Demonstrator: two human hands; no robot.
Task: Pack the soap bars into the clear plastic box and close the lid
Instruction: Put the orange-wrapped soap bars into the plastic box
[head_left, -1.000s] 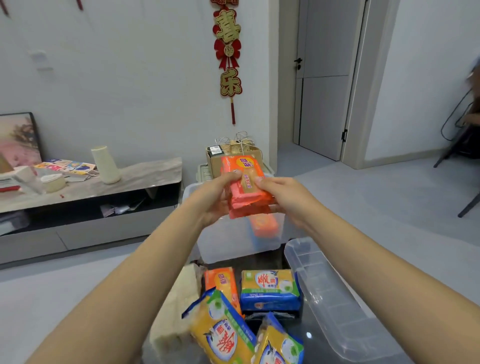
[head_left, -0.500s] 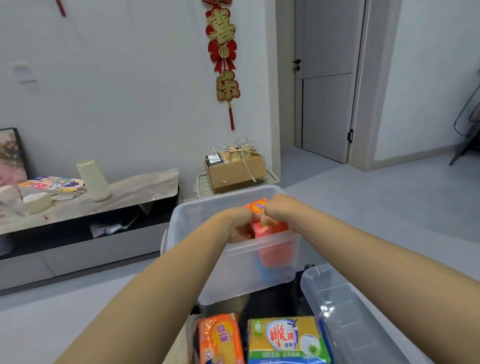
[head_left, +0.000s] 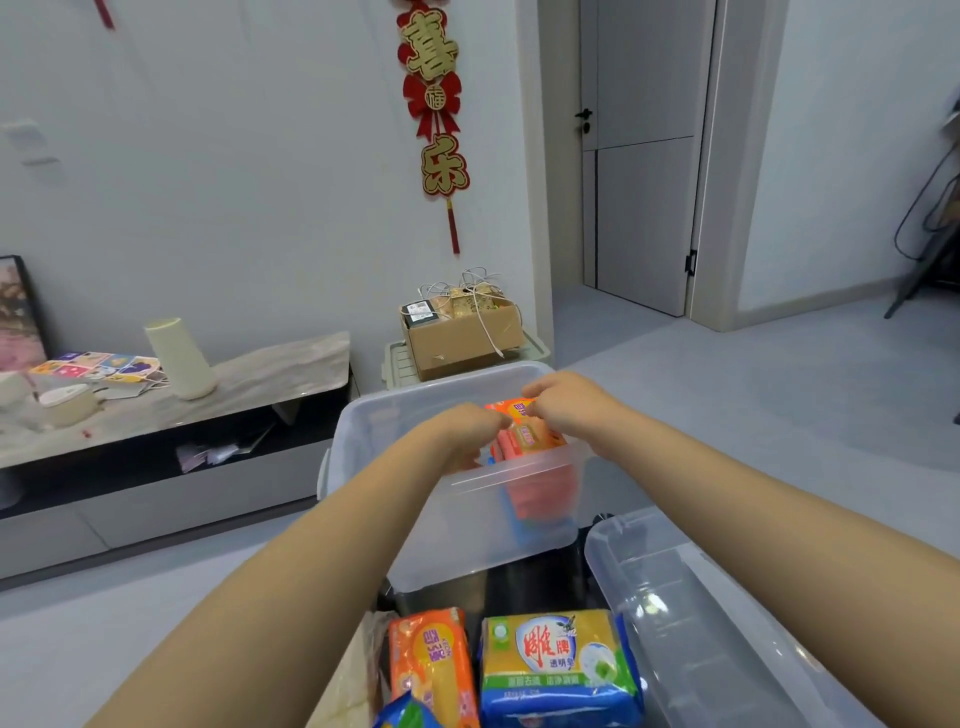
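Inside, both hands seemingly grip orange soap near box rim.

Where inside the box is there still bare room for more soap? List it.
The clear box looks bare across its left half, from the left wall to the left hand. The right end is crowded: orange soap bars stand there, both hands on them, right hand above.

One head-worn wide-angle view looks forward and slightly down along both forearms. Near the bottom edge lie soap packs; the clear plastic box sits mid-frame, close. Beyond it the view faces a white wall, a low TV bench and a grey door.
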